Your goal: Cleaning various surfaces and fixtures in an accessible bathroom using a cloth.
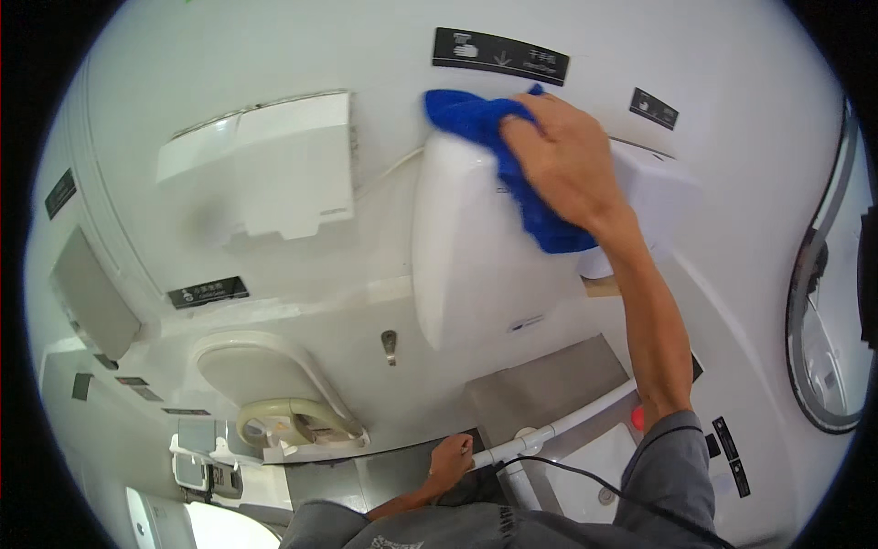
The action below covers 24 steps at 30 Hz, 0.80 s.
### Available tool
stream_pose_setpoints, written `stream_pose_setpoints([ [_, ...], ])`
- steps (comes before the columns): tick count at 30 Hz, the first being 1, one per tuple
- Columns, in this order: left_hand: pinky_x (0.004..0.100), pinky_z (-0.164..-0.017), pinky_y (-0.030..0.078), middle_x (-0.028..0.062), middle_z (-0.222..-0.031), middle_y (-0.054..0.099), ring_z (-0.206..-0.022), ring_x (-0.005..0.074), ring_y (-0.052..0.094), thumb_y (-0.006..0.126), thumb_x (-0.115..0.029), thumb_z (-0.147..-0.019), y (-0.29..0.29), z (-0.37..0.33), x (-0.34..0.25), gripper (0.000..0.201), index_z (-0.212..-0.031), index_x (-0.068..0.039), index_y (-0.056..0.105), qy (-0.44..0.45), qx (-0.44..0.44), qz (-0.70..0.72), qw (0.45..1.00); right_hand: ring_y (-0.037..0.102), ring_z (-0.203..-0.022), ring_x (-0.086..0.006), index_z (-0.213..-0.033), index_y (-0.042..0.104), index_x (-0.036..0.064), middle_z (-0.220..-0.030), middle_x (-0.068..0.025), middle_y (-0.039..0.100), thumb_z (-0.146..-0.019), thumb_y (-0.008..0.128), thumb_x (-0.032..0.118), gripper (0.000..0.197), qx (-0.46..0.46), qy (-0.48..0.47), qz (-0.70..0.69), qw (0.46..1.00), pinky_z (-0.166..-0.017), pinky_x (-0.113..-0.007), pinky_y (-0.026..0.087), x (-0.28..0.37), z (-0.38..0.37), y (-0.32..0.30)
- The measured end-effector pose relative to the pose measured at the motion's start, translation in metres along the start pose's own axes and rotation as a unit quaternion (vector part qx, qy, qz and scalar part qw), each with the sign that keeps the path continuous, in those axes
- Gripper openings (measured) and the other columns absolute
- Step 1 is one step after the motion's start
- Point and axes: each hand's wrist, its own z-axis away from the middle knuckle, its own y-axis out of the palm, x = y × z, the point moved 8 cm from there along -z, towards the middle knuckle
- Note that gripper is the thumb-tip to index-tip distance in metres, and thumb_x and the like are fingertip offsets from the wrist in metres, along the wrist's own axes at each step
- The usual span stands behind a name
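Observation:
My right hand (572, 169) is closed on a blue cloth (553, 224). It presses the cloth against the top and right side of a white wall-mounted hand dryer (462, 247); one end of the cloth drapes over the dryer's top left corner. Lower down, my left hand (450, 459) is curled into a closed shape by the left end of a white rail (558, 425). Whether its fingers go around the rail cannot be made out.
A white dispenser (293, 165) hangs left of the dryer, and another white unit (640, 197) sits partly behind my right wrist. Below are a toilet with raised lid (261, 371), a metal hook (390, 346), a white basin (590, 467) and a black cable (585, 476). A mirror (823, 302) curves at right.

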Motion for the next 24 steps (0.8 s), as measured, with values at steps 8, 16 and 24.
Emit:
stream_pose_setpoints([
  [8,0.0397,-0.066,0.046,0.0122,-0.082,0.059,-0.076,0.0311,0.058,0.056,-0.016,-0.076,-0.001,0.001,-0.002,0.014,-0.086,-0.007,0.059,-0.027,0.028,0.032,0.999,0.056,-0.081,-0.0225,-0.077,0.059,0.0042,-0.082,-0.0070,0.059,-0.055,0.063,0.010,0.023,-0.015,-0.308,0.110,0.945,-0.084,-0.042,0.042,0.088,0.072,0.071],
  [16,0.0340,-0.059,0.049,0.0086,-0.077,0.062,-0.070,0.0283,0.060,0.060,-0.011,-0.074,-0.010,-0.003,0.000,0.012,-0.086,-0.008,0.062,0.021,-0.050,-0.017,0.998,0.052,-0.073,-0.0237,-0.068,0.058,0.0008,-0.068,-0.0106,0.052,-0.062,0.062,0.017,0.017,0.192,-0.341,0.144,0.909,-0.093,-0.040,0.039,0.064,0.202,0.181],
  [24,0.0349,-0.061,0.049,0.0099,-0.078,0.061,-0.069,0.0277,0.060,0.061,-0.010,-0.074,-0.013,-0.003,-0.003,0.010,-0.084,-0.008,0.062,0.044,-0.064,0.008,0.997,0.056,-0.097,-0.0215,-0.087,0.063,0.0070,-0.099,-0.0058,0.062,-0.063,0.062,0.020,0.027,0.041,-0.276,0.089,0.956,-0.076,-0.039,0.045,0.073,0.110,0.080],
])
